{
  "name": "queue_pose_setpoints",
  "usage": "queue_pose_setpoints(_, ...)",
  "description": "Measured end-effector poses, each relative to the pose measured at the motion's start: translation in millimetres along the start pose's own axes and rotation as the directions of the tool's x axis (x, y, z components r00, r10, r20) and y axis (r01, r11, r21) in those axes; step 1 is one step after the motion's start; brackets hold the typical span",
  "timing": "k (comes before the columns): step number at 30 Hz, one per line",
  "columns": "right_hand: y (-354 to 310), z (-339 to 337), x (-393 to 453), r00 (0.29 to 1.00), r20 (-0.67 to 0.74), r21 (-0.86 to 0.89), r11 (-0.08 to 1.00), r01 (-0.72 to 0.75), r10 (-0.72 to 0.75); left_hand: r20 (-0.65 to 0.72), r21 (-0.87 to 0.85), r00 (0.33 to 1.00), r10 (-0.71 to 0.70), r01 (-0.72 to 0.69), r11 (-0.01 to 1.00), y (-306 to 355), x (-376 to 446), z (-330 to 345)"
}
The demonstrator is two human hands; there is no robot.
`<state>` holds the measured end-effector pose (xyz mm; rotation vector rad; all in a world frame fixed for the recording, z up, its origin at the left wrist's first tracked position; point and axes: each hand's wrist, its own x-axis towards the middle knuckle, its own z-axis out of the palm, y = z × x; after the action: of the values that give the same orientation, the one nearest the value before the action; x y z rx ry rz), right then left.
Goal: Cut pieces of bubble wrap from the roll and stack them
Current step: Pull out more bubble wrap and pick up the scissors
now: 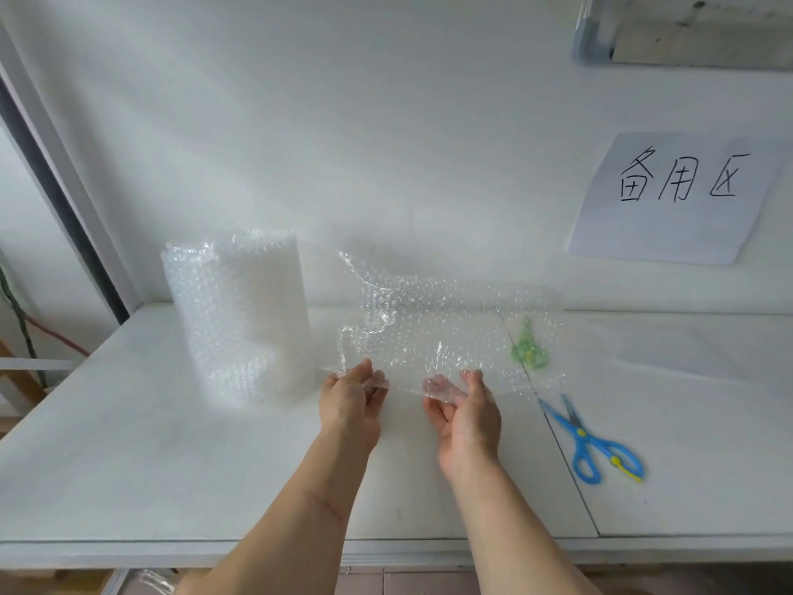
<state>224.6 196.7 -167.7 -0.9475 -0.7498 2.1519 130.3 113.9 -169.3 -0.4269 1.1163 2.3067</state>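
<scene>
A roll of clear bubble wrap (pixel 240 315) stands upright on the white table (pixel 171 465), left of centre. A loose sheet of bubble wrap (pixel 450 328) stretches rightward from the roll, held up above the table. My left hand (pixel 349 401) pinches the sheet's lower edge near the roll. My right hand (pixel 465 414) grips the same lower edge a little further right. Blue scissors with yellow trim (pixel 592 440) lie flat on the table to the right of my right hand, untouched.
A small green object (pixel 528 345) shows through the sheet on the table behind it. A paper sign with handwriting (pixel 678 199) hangs on the white wall at right. A seam (pixel 553 423) splits the tabletop. The front edge runs along the bottom.
</scene>
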Motion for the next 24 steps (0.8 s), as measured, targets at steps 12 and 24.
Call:
queue_pose_setpoints(12,-39,-11,-11,0.953,0.057,-0.651,0.735,-0.190,0.296,0.020,0.350,0.999,-0.032,0.023,0.937,-6,8,22)
queue_pose_setpoints(24,-96,-98,-16,0.905,0.038,-0.952,-0.290,-0.096,-0.424,0.086,0.109,0.991,-0.106,0.096,0.989,-19,1,24)
